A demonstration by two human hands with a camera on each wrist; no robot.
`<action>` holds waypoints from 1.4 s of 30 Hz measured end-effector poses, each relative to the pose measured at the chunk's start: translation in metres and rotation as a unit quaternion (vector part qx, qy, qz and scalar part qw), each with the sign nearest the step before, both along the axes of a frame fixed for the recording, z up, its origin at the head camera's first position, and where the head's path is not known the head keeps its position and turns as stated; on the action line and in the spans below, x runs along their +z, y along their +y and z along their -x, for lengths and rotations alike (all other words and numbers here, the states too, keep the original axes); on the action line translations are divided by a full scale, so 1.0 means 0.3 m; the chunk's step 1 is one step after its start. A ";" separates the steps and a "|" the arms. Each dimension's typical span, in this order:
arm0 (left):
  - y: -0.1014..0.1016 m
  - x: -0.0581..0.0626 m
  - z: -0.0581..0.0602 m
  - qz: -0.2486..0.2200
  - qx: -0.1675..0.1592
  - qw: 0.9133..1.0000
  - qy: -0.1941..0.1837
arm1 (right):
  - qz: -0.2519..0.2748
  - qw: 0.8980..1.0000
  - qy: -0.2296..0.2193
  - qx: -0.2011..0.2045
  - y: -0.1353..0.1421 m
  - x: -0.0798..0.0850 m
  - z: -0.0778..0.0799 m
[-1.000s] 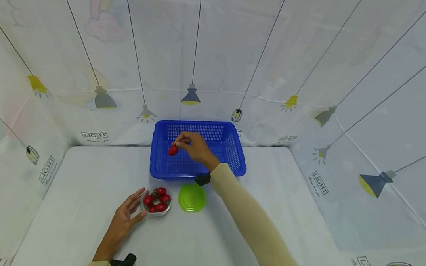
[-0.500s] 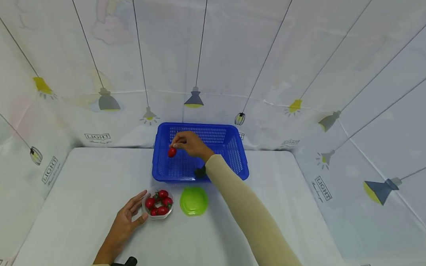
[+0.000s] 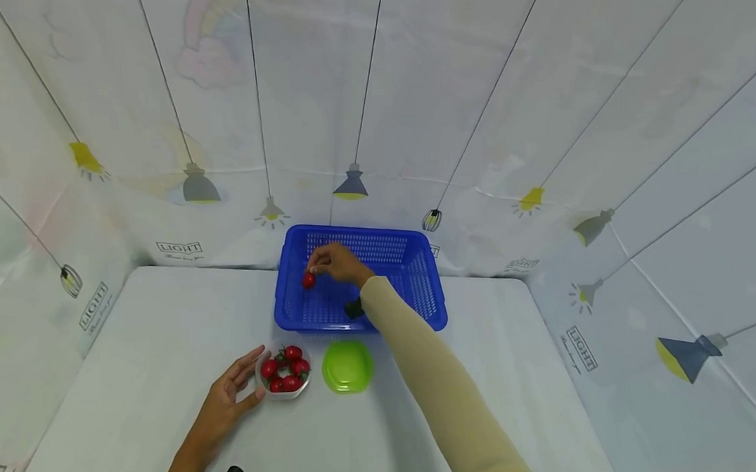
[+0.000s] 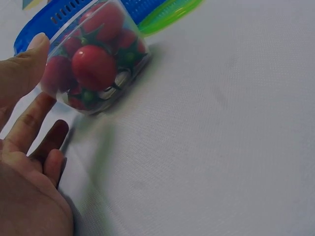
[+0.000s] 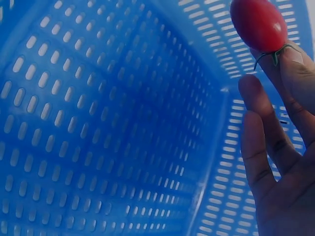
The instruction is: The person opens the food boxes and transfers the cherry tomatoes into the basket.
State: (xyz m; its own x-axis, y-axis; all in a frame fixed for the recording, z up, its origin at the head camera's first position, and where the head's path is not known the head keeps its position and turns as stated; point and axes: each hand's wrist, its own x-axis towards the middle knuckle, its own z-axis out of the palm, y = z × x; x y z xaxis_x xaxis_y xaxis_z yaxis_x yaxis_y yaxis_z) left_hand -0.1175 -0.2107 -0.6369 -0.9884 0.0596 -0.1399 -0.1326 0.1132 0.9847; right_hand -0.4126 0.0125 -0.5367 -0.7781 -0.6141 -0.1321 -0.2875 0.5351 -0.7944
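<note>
In the head view my right hand [image 3: 340,262] is over the left part of a blue perforated plastic basket [image 3: 441,311]. Its thumb and forefinger pinch a red cherry tomato [image 5: 258,24] by the green stem end, the other fingers apart from it. To the front left, my left hand [image 3: 223,405] holds the left side of a clear plastic tub [image 3: 296,393] between thumb and fingers. Several red cherry tomatoes [image 4: 93,68] with green stems lie in that tub. What the left fingertips touch behind the tub is partly hidden in the left wrist view.
A green lid [image 3: 348,367] lies flat on the white-covered table [image 3: 324,442], right of the tub and in front of the basket. Behind the table hangs a white backdrop [image 3: 446,64] printed with lamps.
The camera view has shifted slightly, so everything sits lower in the head view. My right hand still pinches the tomato over the basket; the left hand stays at the tub.
</note>
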 end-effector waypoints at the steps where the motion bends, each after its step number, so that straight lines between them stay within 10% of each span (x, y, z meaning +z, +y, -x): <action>1: 0.001 0.000 -0.001 0.000 -0.001 1.000 0.000 | -0.006 1.000 0.001 0.001 -0.001 -0.007 0.001; 42: -0.008 -0.017 -0.001 -0.033 -0.011 0.999 0.025 | -0.102 0.993 0.021 -0.057 -0.059 -0.104 0.012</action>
State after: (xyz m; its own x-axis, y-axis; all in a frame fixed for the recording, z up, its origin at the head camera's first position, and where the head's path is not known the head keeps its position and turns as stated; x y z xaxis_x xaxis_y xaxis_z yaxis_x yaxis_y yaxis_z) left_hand -0.1171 -0.2132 -0.6421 -0.9923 0.0893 -0.0864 -0.0821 0.0510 0.9953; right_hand -0.4161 -0.0051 -0.5679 -0.8488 -0.4851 -0.2103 -0.2462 0.7146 -0.6548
